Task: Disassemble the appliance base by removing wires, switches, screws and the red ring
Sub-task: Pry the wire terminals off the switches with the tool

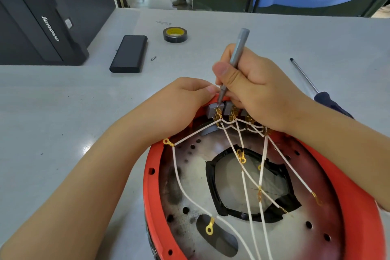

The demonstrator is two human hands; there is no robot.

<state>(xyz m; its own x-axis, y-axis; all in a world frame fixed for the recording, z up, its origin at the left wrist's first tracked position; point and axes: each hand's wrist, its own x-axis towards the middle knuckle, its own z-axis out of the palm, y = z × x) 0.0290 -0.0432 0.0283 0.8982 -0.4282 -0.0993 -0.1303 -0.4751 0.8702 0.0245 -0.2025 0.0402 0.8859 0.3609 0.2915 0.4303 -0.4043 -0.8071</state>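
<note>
The appliance base (183,196), a scorched metal pan with a hole in its middle, stands tilted on the table inside a red ring (150,192). Several white wires (244,179) with gold ring terminals run from grey switches (212,110) at the far rim. My right hand (253,88) grips a grey screwdriver (239,48), its tip down at the leftmost switch. My left hand (179,101) is closed on the far rim beside that switch, thumb touching the tool's shaft.
A second screwdriver (310,84) with a dark handle lies at the right. A roll of black tape (175,34), a black power bank (129,54) and a small loose bit (153,58) lie further back. A black Lenovo case (42,17) stands at the far left.
</note>
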